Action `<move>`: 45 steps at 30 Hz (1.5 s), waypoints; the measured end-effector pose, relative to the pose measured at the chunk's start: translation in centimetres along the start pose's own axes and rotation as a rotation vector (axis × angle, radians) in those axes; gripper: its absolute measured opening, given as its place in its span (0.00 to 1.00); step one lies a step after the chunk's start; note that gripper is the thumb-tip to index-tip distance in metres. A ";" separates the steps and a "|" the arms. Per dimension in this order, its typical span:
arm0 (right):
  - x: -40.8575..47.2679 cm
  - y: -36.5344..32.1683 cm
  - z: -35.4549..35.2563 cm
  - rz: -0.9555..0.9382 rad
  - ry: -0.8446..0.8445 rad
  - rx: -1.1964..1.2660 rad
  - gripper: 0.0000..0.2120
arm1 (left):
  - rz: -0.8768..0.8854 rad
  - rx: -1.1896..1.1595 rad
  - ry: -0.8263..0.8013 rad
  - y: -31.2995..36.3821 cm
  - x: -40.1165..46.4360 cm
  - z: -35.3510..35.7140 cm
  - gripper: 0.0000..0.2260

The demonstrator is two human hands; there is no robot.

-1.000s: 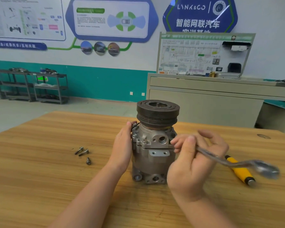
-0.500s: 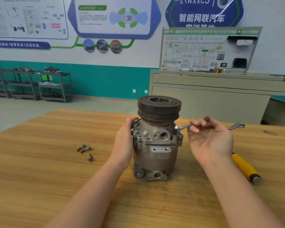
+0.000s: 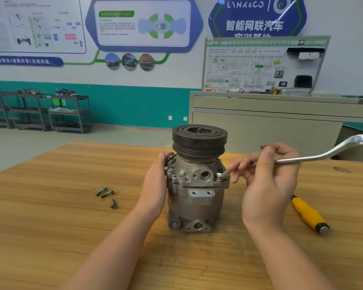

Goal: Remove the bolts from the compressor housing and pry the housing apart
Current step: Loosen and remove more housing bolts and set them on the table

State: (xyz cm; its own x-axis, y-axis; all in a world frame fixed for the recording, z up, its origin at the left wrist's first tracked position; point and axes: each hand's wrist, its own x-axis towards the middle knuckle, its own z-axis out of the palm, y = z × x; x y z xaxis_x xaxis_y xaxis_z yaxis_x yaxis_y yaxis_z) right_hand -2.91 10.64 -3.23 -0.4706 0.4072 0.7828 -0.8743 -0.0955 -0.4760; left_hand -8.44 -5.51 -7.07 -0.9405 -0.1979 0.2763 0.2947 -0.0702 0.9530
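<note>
The room is showing a white wall with a teal band at the bottom, and large posters (image 3: pixel 142 24) are hanging on it. A grey cabinet (image 3: pixel 270 122) is standing behind the table, carrying a tilted display board (image 3: pixel 260 63). At the far left, metal shelves (image 3: pixel 40 110) are holding some dark parts, but these are too small to make out.

The wooden table (image 3: pixel 61 216) is filling the lower part of the view. Near its middle the compressor housing (image 3: pixel 197 195) is standing upright, with the dark grooved pulley (image 3: pixel 199 141) on top. Two bolts are sitting in the flange at the front left, and one more at the front right.

The left hand (image 3: pixel 155 185) is lying flat against the left side of the housing, the fingers straight and the fingertips reaching the flange edge. The right hand (image 3: pixel 268 185) is holding a silver offset wrench (image 3: pixel 314 156), the fingers curled around its shaft. The near end of the wrench is sitting on the bolt (image 3: pixel 219 175) at the right corner of the flange, and the far end is being cut off by the right edge of the view.

A yellow-handled tool (image 3: pixel 309 214) is lying on the table to the right, its front part hidden behind the right hand. Three loose bolts (image 3: pixel 107 194) are lying on the table, left of the housing and well apart from it.
</note>
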 end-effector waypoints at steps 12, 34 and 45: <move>-3.9 1.0 1.6 -0.389 -0.082 -0.310 0.10 | 0.003 0.006 0.002 0.2 -0.2 0.2 0.21; -0.9 0.1 1.2 0.118 0.314 0.181 0.11 | -0.016 0.011 0.015 0.5 -0.3 0.2 0.21; 3.5 2.1 -1.4 0.880 0.264 0.686 0.10 | -0.022 0.025 0.015 0.6 -0.4 0.2 0.21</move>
State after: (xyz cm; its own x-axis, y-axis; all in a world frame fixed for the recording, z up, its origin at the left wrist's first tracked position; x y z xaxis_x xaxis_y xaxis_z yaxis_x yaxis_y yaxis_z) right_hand -6.23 13.15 -2.09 -0.9825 0.1238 0.1394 -0.1730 -0.8838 -0.4347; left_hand -7.91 -5.28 -6.55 -0.9441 -0.2108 0.2535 0.2694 -0.0499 0.9617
